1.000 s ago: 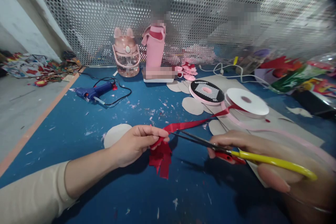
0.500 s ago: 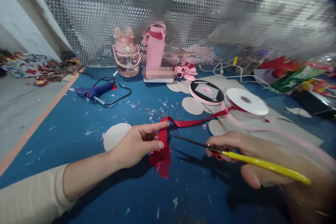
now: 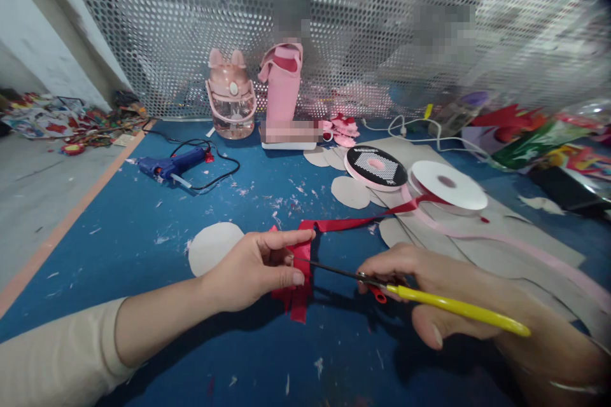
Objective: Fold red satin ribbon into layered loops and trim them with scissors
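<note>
1. At the centre of the clock, just above the blue desk [image 3: 267,362], my left hand [image 3: 260,267] grips the red ribbon [image 3: 348,225], a short length of it spanning from forefinger to thumb.
2. From there the ribbon runs off, partly twisted, to the white spool [image 3: 449,181] at 2 o'clock.
3. At 3 o'clock my right hand [image 3: 429,280] is closed around the scissors [image 3: 458,311] by their yellow handle. Their tips point to 9 o'clock and reach the ribbon beside my left fingers; I cannot tell whether the blades are biting into it.
4. Just towards 6 o'clock, red ribbon pieces [image 3: 298,311] show below my left thumb, partly hidden by it.
5. At 9 o'clock, a pale disc [image 3: 214,245] lies flat, partly behind my left hand.
6. Out at 10 o'clock is the blue glue gun [image 3: 174,165], its black cord looped near it.
7. Towards 11 o'clock stands a clear bottle [image 3: 232,95] with a pink eared lid; near 12, a pink bottle sleeve [image 3: 282,92].
8. Between 1 and 2 o'clock lies a black-faced spool [image 3: 375,166], just beside the white one.
</note>
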Demonstrator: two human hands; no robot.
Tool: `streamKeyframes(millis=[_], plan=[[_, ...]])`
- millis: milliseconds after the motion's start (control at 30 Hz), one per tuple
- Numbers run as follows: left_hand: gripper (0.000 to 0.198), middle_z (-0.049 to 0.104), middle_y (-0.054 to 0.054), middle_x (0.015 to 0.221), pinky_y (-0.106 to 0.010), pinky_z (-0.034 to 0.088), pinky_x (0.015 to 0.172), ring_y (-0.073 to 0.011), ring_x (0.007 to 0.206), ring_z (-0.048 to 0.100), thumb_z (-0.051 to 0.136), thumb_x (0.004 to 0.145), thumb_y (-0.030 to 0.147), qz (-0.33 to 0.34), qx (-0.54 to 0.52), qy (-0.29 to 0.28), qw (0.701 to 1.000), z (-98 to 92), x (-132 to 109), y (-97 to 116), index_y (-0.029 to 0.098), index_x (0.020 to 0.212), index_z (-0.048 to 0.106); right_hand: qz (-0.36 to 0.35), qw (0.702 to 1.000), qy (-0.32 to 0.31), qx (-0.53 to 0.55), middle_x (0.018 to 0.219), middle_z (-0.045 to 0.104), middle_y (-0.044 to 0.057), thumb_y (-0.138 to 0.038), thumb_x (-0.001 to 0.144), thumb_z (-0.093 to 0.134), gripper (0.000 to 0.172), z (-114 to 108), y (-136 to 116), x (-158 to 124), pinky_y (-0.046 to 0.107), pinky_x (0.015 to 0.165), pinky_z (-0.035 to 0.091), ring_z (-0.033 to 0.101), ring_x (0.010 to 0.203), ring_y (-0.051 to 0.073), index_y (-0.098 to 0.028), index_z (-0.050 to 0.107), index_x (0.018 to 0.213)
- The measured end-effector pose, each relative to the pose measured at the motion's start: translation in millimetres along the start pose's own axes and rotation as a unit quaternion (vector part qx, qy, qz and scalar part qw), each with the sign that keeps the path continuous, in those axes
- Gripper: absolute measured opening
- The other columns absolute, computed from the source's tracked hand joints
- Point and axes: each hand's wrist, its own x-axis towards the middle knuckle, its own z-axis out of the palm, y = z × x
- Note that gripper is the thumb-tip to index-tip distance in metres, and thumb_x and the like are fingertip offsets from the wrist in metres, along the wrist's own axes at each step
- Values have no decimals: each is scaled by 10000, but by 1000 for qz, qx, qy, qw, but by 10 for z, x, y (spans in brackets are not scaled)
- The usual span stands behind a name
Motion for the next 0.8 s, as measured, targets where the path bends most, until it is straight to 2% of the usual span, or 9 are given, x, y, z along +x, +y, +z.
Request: streamKeyframes(millis=[133,267,567,800], plan=[[569,776,-10,863,-244,522,751,-113,740,683,824,644,79,-10,-27,-17,999,26,-12,6,234,1174,686,39,997,-36,63,625,356,-44,-916,622,402,810,3,15,17,228,483,206,269,577,107,-155,597,820],[523,777,9,815,-248,536,761,-115,733,693,808,645,30,-7,-50,-22,999,54,-12,29,238,1116,716,57,995,-45,70,672,382,-35,-911,591,449,776,15,25,24,232,507,193,272,620,114,-164,554,775],[533,777,18,810,-189,532,698,-84,694,683,802,630,-7,-11,-55,-22,998,51,-7,41,227,1102,720,63,992,-53,94,637,301,-55,-872,613,519,705,35,14,48,239,497,143,214,601,101,-174,492,709],[599,748,18,752,-198,508,675,-77,654,644,815,633,34,-21,-22,-18,999,23,-11,6,220,1186,678,47,994,-56,84,599,253,-67,-785,729,541,628,17,-38,53,238,482,149,191,564,86,-158,518,688]])
